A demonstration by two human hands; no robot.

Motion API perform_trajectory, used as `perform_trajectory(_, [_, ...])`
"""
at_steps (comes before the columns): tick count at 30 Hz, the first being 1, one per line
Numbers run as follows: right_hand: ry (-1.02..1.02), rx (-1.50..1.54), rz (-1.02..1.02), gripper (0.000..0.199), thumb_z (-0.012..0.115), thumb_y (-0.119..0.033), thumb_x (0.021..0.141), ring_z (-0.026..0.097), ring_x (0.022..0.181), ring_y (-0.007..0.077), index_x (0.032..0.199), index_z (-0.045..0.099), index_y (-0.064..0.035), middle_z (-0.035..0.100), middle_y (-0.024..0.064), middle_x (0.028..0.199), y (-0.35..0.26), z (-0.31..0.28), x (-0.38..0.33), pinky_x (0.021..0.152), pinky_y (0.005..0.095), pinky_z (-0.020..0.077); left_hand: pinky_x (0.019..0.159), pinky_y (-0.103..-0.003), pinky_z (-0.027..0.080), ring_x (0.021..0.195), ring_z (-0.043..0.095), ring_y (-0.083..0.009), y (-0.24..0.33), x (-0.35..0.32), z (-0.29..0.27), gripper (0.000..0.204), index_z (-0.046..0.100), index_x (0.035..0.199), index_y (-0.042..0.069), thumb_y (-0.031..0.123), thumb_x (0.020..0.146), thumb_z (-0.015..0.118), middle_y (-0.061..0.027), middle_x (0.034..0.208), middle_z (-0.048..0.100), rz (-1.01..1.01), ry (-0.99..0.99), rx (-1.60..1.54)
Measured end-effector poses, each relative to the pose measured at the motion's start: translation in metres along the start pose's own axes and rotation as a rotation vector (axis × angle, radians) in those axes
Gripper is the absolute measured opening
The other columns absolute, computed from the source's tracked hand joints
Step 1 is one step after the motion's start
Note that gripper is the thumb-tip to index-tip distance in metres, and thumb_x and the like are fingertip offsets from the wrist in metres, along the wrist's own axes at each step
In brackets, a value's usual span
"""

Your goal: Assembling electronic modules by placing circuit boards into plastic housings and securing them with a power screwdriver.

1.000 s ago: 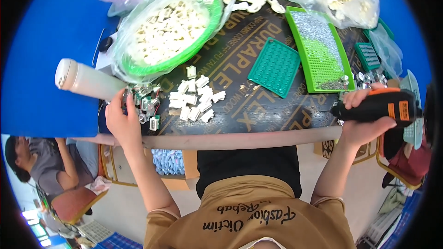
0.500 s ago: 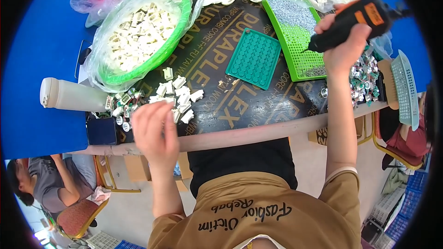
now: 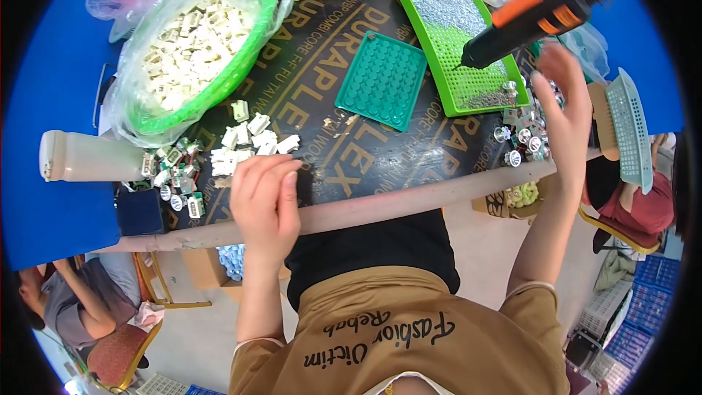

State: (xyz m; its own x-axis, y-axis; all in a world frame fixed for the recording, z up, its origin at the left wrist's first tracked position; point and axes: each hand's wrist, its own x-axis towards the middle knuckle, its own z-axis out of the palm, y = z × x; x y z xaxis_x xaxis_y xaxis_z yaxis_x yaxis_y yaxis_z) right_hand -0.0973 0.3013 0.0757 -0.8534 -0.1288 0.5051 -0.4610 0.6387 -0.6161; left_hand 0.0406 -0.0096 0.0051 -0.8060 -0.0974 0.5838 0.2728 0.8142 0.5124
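Note:
An electric screwdriver (image 3: 523,22), black with orange bands, hangs tilted with its tip over a lime-green tray (image 3: 457,111) of small screws. My right hand (image 3: 567,99) is open just below it, fingers apart, beside a heap of small lamp parts (image 3: 525,137) with silvery reflectors and green boards. At the front edge of the table my left hand (image 3: 265,201) is closed, its fingers curled together; whatever they hold, if anything, is hidden. Right behind it lies a small pile of white plastic housings (image 3: 256,135).
A teal dimpled mat (image 3: 382,80) lies mid-table. At the far left stands a green basket (image 3: 241,73), lined with plastic and full of white housings. A pale bottle (image 3: 91,156) lies near loose circuit boards (image 3: 175,168). Other people sit on both sides.
My right hand has let go of the screwdriver and moved down toward the lamp parts. My left hand has curled its fingers closer together. The whole view has shifted slightly.

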Motion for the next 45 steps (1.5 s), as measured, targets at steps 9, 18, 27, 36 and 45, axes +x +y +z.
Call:
perform_trajectory(9, [-0.064, -0.647, 0.059, 0.077, 0.075, -0.032, 0.062, 0.039, 0.114, 0.0369, 0.126, 0.04, -0.0087, 0.04, 0.0189, 0.126, 0.023, -0.012, -0.085, 0.094, 0.0434, 0.0333, 0.07, -0.033, 0.043, 0.077, 0.054, -0.0259, 0.001, 0.003, 0.004, 0.007, 0.061, 0.081, 0.001, 0.001, 0.076, 0.056, -0.0087, 0.08, 0.061, 0.014, -0.001, -0.023])
perform_trajectory(18, [-0.083, -0.829, 0.084, 0.06, 0.068, -0.031, 0.07, 0.041, 0.113, 0.0278, 0.123, 0.045, -0.0143, 0.045, 0.0103, 0.122, 0.036, 0.013, -0.067, 0.087, 0.0444, 0.034, 0.067, -0.032, 0.044, 0.074, 0.055, -0.0254, 0.003, 0.002, 0.004, 0.006, 0.061, 0.079, 0.001, 0.0, 0.075, 0.057, -0.0085, 0.078, 0.062, 0.032, -0.004, -0.041])
perform_trajectory(27, [0.013, -0.755, -0.126, 0.039, 0.066, -0.019, 0.072, 0.058, 0.087, 0.0244, 0.109, 0.055, -0.0139, 0.059, 0.007, 0.099, 0.059, -0.006, -0.052, 0.069, 0.0334, 0.048, 0.065, -0.032, 0.044, 0.073, 0.055, -0.025, 0.001, 0.001, 0.004, 0.007, 0.061, 0.079, 0.001, 0.0, 0.074, 0.058, -0.0086, 0.077, 0.061, 0.046, -0.003, -0.063])
perform_trajectory(36, [0.206, -0.369, 0.023, 0.029, 0.063, -0.015, 0.076, 0.055, 0.085, 0.0168, 0.104, 0.06, -0.0084, 0.059, 0.0077, 0.094, 0.118, -0.046, -0.009, 0.079, 0.028, 0.0421, 0.065, -0.032, 0.044, 0.072, 0.054, -0.0248, 0.002, 0.002, 0.003, 0.007, 0.062, 0.08, 0.001, -0.001, 0.074, 0.058, -0.0088, 0.076, 0.061, 0.015, -0.008, -0.06])
perform_trajectory(45, [0.389, 0.295, 0.34, 0.034, 0.059, -0.012, 0.08, 0.054, 0.074, 0.008, 0.113, 0.058, -0.0045, 0.059, 0.0028, 0.088, 0.111, -0.088, 0.045, 0.065, 0.0202, 0.0426, 0.065, -0.031, 0.044, 0.073, 0.054, -0.0246, 0.002, 0.002, 0.003, 0.008, 0.063, 0.081, 0.001, 0.0, 0.075, 0.057, -0.0088, 0.076, 0.061, -0.028, -0.001, -0.09])
